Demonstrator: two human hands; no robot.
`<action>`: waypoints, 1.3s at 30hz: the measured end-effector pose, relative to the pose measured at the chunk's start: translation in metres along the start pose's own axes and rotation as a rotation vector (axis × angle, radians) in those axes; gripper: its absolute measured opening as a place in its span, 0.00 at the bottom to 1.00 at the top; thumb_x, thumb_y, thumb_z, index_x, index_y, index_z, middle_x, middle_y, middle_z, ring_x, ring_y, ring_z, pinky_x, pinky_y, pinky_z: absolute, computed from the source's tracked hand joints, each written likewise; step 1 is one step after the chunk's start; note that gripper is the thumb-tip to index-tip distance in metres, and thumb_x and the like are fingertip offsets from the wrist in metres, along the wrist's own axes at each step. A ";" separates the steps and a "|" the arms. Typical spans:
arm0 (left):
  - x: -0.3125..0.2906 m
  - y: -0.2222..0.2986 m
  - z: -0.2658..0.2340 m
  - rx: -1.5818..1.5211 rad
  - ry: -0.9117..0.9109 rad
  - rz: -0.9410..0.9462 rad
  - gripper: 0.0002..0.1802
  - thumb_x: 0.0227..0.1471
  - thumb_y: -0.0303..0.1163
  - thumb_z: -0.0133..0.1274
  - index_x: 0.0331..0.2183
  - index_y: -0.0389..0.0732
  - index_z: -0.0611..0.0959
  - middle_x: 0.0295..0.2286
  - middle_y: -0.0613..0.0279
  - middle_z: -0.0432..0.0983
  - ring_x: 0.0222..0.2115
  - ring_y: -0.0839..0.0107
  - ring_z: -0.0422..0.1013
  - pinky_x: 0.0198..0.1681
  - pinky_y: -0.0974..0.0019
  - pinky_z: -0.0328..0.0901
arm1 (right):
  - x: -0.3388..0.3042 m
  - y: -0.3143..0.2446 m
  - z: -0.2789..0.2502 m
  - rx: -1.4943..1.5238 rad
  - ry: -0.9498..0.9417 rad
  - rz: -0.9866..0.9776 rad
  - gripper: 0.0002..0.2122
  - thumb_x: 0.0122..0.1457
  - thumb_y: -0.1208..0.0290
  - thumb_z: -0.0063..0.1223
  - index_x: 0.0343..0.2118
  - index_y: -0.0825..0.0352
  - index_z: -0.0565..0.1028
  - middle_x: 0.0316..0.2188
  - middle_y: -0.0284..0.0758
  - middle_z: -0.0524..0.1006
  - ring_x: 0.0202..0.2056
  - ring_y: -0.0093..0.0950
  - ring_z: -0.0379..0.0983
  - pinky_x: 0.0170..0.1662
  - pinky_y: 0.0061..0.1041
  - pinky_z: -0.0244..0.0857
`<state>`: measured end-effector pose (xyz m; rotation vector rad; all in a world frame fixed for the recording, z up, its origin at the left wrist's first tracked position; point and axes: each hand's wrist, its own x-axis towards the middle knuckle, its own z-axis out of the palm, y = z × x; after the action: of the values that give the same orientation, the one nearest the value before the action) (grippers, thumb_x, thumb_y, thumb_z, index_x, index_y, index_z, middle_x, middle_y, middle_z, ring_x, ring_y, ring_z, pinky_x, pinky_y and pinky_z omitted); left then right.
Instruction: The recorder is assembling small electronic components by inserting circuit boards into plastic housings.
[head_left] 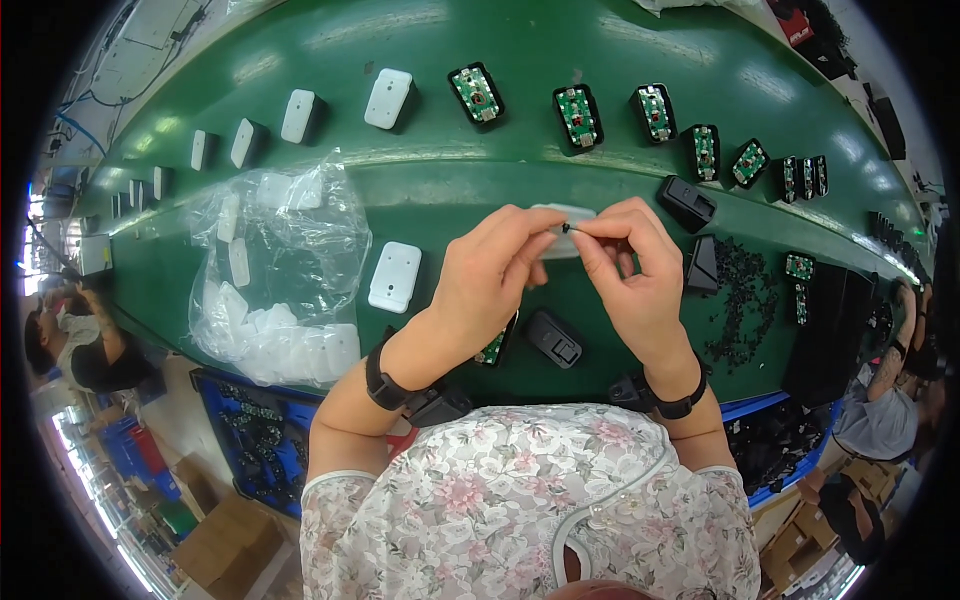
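Observation:
My left hand (493, 262) is closed on a white plastic cover (578, 212), partly hidden behind my fingers. The thumb and fingertips of my right hand (636, 262) pinch a small black part (567, 228) against this cover. To the left of my left hand, another white cover (396, 277) lies flat on the green table. Below my hands are a black housing (553, 338) and a circuit board (490, 348), which my left wrist partly hides. A scattered pile of small black parts (742, 300) is to the right of my right hand.
A clear plastic bag (275, 335) of white covers spreads on the left. Black housings with green boards (577, 117) and white-covered units (389, 98) line the far belt. More black housings (687, 203) stand at right. Blue bins (250, 430) flank my lap; other people sit at both sides.

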<state>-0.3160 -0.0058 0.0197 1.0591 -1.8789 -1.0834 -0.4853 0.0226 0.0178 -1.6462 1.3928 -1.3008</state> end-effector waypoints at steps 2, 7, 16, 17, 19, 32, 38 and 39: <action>-0.001 -0.005 0.003 -0.180 0.030 -0.004 0.13 0.54 0.19 0.48 0.43 0.37 0.76 0.26 0.58 0.74 0.25 0.70 0.75 0.27 0.70 0.69 | -0.001 0.002 0.001 -0.005 0.006 0.001 0.04 0.52 0.83 0.57 0.30 0.70 0.75 0.28 0.28 0.71 0.25 0.12 0.62 0.23 0.11 0.50; -0.006 -0.011 0.010 -0.451 0.077 -0.168 0.17 0.56 0.18 0.45 0.48 0.35 0.71 0.33 0.53 0.76 0.30 0.70 0.77 0.34 0.71 0.71 | -0.003 0.005 0.007 0.112 0.044 0.063 0.05 0.51 0.84 0.58 0.30 0.70 0.74 0.28 0.29 0.70 0.24 0.13 0.60 0.23 0.12 0.50; -0.008 -0.014 0.007 -0.566 0.046 -0.289 0.07 0.55 0.20 0.49 0.38 0.29 0.74 0.34 0.56 0.76 0.35 0.71 0.75 0.39 0.71 0.71 | 0.002 0.007 0.011 -0.028 0.042 -0.015 0.04 0.48 0.82 0.60 0.25 0.67 0.75 0.23 0.30 0.72 0.18 0.16 0.60 0.20 0.16 0.52; -0.008 -0.014 0.007 -0.564 0.056 -0.291 0.06 0.55 0.20 0.50 0.36 0.30 0.75 0.34 0.57 0.76 0.35 0.71 0.75 0.40 0.71 0.71 | 0.002 0.004 0.010 -0.027 0.040 -0.015 0.04 0.48 0.82 0.60 0.25 0.67 0.75 0.23 0.30 0.72 0.18 0.16 0.60 0.20 0.16 0.52; -0.009 -0.017 0.011 -0.520 0.098 -0.205 0.05 0.53 0.20 0.51 0.35 0.31 0.76 0.32 0.58 0.76 0.34 0.72 0.75 0.38 0.71 0.71 | 0.001 -0.001 0.007 0.076 -0.062 0.249 0.03 0.52 0.82 0.57 0.27 0.69 0.74 0.27 0.27 0.70 0.25 0.11 0.59 0.26 0.12 0.51; -0.008 -0.007 0.006 -0.361 0.108 -0.072 0.02 0.50 0.18 0.54 0.30 0.32 0.76 0.28 0.59 0.73 0.27 0.74 0.74 0.31 0.74 0.70 | -0.001 0.000 0.002 -0.036 0.088 0.050 0.11 0.49 0.77 0.63 0.33 0.66 0.71 0.33 0.29 0.67 0.28 0.14 0.57 0.27 0.11 0.50; -0.012 -0.008 0.004 -0.450 0.029 -0.150 0.02 0.51 0.19 0.53 0.30 0.32 0.76 0.28 0.61 0.73 0.28 0.75 0.74 0.33 0.74 0.70 | 0.004 0.003 -0.012 0.145 -0.236 0.313 0.09 0.50 0.77 0.62 0.31 0.69 0.72 0.30 0.26 0.69 0.26 0.12 0.60 0.27 0.12 0.54; -0.013 -0.006 0.002 -0.467 0.002 -0.179 0.03 0.52 0.20 0.53 0.31 0.32 0.76 0.28 0.61 0.74 0.28 0.75 0.74 0.33 0.73 0.70 | 0.006 0.005 -0.015 0.263 -0.264 0.366 0.08 0.51 0.76 0.63 0.30 0.69 0.72 0.28 0.25 0.70 0.25 0.11 0.61 0.27 0.11 0.55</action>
<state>-0.3103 0.0043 0.0109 0.9601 -1.4432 -1.5297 -0.5008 0.0174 0.0201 -1.2622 1.2325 -0.9694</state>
